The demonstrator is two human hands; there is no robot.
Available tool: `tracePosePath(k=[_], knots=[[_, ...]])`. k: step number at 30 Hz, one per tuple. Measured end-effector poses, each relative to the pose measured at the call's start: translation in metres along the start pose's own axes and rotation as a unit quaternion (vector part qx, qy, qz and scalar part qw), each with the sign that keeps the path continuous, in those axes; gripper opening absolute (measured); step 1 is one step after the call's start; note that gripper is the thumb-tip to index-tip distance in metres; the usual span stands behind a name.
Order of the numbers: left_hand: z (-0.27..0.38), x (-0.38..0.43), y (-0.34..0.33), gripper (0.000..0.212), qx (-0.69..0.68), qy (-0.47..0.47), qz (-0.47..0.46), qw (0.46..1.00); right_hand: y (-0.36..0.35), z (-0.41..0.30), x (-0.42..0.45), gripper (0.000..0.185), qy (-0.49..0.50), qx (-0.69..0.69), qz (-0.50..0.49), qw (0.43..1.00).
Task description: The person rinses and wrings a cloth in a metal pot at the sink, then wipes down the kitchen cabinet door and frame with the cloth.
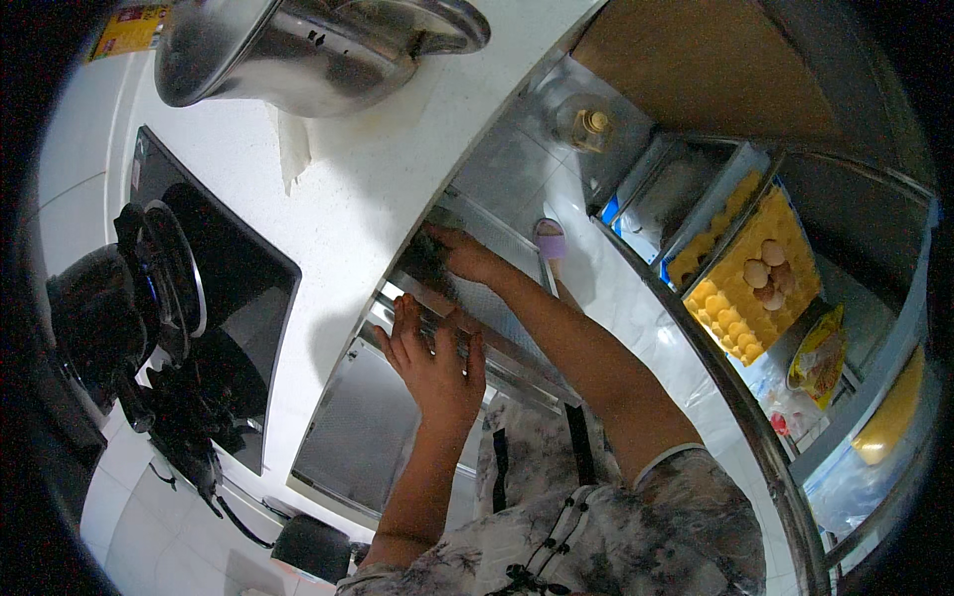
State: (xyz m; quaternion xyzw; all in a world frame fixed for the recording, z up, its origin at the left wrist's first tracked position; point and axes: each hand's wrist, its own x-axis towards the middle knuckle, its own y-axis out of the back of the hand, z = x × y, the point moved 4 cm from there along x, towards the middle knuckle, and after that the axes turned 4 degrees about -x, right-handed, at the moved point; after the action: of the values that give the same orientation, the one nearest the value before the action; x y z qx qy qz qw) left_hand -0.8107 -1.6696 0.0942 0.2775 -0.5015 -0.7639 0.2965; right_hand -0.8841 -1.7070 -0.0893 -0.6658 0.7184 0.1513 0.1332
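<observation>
Under the white countertop (358,216) stands a cabinet, its metal-framed, textured door (496,242) swung outward. My right hand (466,253) reaches into the dark opening beside this door, fingertips in shadow; whether they hold anything is hidden. Lower down, my left hand (440,354) is spread, palm down, with its fingers over the metal edge (391,294) of the cabinet front. Nothing shows in that hand, and firm contact is hard to judge. Another textured cabinet door (361,421) lies to its left.
A large steel pot (320,59) sits on the countertop. Dark cookware (104,313) stands by the black cooktop (231,298). Right, a metal rack (715,372) holds eggs (774,253) on a yellow tray (797,298). A bottle (585,123) and a slippered foot (550,238) are on the floor.
</observation>
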Motion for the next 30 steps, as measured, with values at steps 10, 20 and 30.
tracePosePath(k=[10,20,30], knots=[[0.014,0.005,-0.012,0.024,-0.045,-0.005,-0.014,0.999,0.001,0.16,0.063,0.048,-0.085,-0.183,-0.022,0.979],[-0.006,-0.003,-0.004,0.029,-0.032,0.013,-0.027,0.999,-0.012,0.074,0.051,0.043,0.01,-0.108,-0.055,0.993],[-0.007,-0.006,-0.005,0.026,-0.031,0.012,-0.03,0.999,-0.017,0.123,0.055,0.039,-0.033,-0.105,-0.064,0.992]])
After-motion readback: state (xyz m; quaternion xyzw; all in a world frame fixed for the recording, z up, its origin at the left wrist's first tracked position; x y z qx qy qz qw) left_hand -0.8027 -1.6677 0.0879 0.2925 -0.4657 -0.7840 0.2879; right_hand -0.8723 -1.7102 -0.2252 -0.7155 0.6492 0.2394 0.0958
